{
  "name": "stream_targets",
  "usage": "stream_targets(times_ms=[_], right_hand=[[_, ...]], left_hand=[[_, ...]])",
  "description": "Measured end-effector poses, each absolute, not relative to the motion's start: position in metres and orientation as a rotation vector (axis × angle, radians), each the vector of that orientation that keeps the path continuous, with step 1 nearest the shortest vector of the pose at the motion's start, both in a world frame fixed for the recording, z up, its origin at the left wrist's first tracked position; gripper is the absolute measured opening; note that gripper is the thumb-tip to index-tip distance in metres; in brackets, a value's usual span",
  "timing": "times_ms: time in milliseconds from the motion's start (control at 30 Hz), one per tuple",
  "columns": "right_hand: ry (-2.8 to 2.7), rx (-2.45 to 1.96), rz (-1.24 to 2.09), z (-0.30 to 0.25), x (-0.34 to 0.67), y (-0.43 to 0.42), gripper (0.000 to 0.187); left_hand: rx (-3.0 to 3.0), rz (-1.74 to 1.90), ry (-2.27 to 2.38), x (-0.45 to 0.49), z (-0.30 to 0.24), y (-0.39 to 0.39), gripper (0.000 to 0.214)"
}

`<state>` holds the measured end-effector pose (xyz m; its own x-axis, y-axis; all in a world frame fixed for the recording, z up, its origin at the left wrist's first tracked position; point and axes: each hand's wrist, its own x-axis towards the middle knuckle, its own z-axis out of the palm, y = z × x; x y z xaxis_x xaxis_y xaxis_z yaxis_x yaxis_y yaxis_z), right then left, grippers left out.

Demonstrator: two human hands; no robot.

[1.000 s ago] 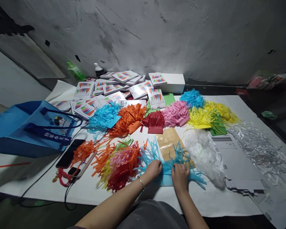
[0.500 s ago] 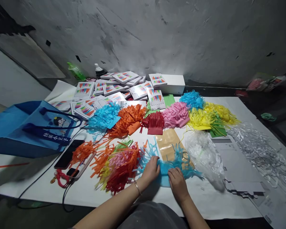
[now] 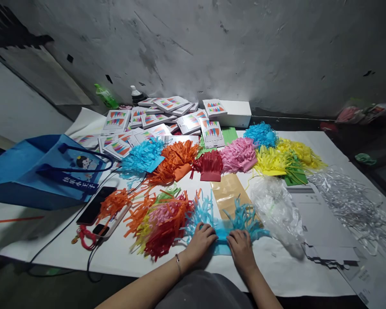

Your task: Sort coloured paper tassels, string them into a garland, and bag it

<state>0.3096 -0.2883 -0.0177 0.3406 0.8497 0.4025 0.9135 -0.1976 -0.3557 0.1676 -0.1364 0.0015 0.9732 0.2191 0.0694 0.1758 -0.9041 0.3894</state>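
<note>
A light-blue tissue-paper tassel (image 3: 222, 248) lies at the table's front, with an uncut middle band and fringes fanned out at both ends. My left hand (image 3: 202, 241) holds the left part of the band, fingers curled over it and pointing inward. On the right part, my right hand (image 3: 240, 248) grips the same band, its fingers bent over the paper. Between the two hands the band shows a folded or rolled edge. What the thumbs do is hidden. Just left of my left hand lies a layered bundle of red, pink, yellow and orange tassels (image 3: 164, 223).
Fringed tissue bundles, including a red one (image 3: 211, 165) and a pink one (image 3: 239, 153), line the middle. Behind them are piled printed packs (image 3: 170, 104). A blue bag (image 3: 45, 171) and phone (image 3: 96, 206) sit left; clear plastic (image 3: 276, 208) and silver strands (image 3: 347, 197) lie right.
My left hand has shifted slightly down and left along the blue paper, with its fingers now flatter over the band. The right hand stays nearly in place. The view has shifted slightly.
</note>
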Motion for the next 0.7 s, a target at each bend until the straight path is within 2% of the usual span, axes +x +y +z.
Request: stream_targets(times_ms=[233,333,467,600,700], right_hand=[[-1.281,-2.330,-0.195,-0.005,0.312,-0.264,0.019],[-1.279,-2.335,-0.223,-0.006,0.312,-0.262,0.013],[-1.556,-2.127,-0.180,-0.015,0.311,-0.270,0.009],[-1.593,-2.078,-0.151,-0.022,0.310,-0.273,0.013],[-1.545,-2.104,-0.128,-0.020,0.309,-0.275,0.014]], left_hand=[[2.691,0.116,0.794,0.184,0.010,-0.141,0.027],[2.701,0.094,0.804,0.192,0.010,-0.139,0.027],[2.714,0.077,0.787,0.195,0.010,-0.136,0.027],[2.730,0.101,0.754,0.190,0.013,-0.136,0.019],[2.793,0.181,0.527,0.185,0.013,-0.138,0.022]])
